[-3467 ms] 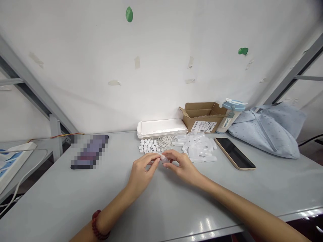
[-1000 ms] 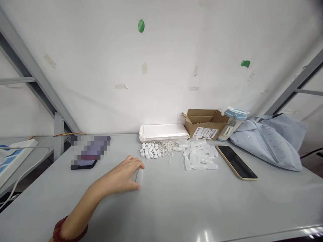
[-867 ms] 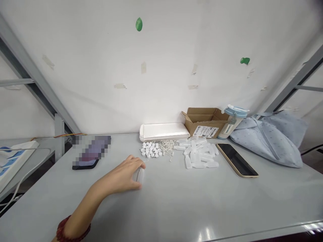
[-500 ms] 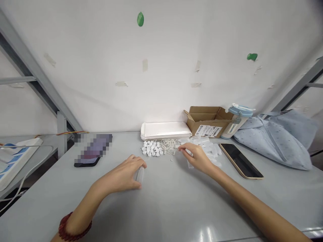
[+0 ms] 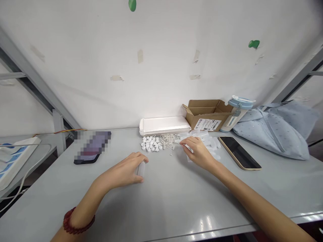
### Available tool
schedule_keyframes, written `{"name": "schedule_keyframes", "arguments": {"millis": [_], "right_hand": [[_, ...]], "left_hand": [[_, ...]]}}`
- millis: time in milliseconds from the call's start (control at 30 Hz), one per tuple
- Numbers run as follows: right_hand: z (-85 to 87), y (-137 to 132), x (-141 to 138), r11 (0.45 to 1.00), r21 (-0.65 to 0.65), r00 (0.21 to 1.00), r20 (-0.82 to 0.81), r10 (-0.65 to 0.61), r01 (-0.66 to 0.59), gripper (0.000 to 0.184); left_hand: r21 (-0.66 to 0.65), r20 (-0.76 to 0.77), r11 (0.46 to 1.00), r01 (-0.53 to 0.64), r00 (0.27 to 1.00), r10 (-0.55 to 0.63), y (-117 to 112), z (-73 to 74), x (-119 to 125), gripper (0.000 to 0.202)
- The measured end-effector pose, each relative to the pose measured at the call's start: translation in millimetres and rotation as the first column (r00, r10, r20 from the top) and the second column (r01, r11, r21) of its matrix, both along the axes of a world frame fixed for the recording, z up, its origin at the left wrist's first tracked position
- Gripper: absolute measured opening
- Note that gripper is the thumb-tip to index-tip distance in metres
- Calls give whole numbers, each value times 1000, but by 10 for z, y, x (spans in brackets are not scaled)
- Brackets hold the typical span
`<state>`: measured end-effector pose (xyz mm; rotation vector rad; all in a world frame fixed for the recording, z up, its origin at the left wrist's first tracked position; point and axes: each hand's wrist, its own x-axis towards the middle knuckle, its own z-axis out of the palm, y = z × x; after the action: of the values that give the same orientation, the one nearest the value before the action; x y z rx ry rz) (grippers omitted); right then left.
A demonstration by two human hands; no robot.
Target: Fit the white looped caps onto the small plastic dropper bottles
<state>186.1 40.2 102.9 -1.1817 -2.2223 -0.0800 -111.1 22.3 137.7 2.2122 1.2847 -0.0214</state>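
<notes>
My left hand (image 5: 130, 169) is closed around a translucent plastic tube (image 5: 141, 169), thumb at its near end and fingertips at its far end, low over the table. My right hand (image 5: 196, 151) is at the left edge of a pile of similar clear tubes (image 5: 205, 139), fingers curled and drawn together. What lies between those fingertips is too small to make out. Just left of it lies a tangle of cream-coloured string loops (image 5: 166, 141). Beside the strings is a cluster of small white caps (image 5: 151, 144).
Behind the parts lie a flat white package (image 5: 165, 125) and an open cardboard box (image 5: 208, 116). To the right are a phone (image 5: 239, 153), a blue-lidded cup (image 5: 237, 112) and a pale blue bag (image 5: 272, 134). A partly blurred phone (image 5: 93, 148) and a power strip (image 5: 19, 161) are at left.
The camera view has tipped down a little, so the table things appear higher. Both hands stay near the same spots, the left still holding its tube.
</notes>
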Motion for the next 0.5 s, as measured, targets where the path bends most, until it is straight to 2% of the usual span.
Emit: {"name": "schedule_keyframes", "arguments": {"millis": [500], "right_hand": [[-12,-12,2,1000,-25,998,61,-6,7,20]], "left_hand": [[65,48,998,4,999,-8,17,-48,9,40]]}}
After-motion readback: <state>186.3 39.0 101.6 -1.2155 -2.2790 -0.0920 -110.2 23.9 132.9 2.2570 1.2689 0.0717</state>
